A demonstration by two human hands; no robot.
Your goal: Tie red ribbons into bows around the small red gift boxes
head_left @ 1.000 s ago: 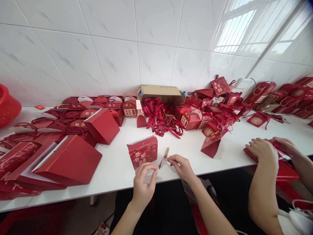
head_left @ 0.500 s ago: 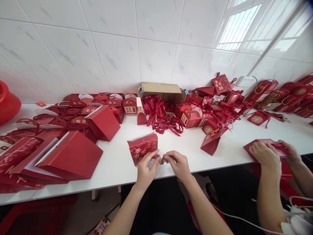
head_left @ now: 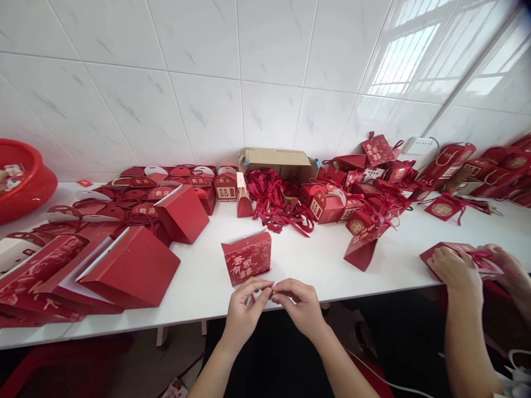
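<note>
My left hand and my right hand meet at the table's front edge, fingertips pinched together on a small red ribbon piece with a gold tip; most of it is hidden by the fingers. Just behind them stands a small red gift bag with gold characters on the white table.
Flat red bags pile up at the left, a red bowl at far left. A cardboard box and a heap of red ribbons sit at the back. At the right, another person's hands work on a red bag.
My left hand came up to meet my right hand, and both now pinch the ribbon piece. The hands drew back to the table edge. The view shifted slightly down and left.
</note>
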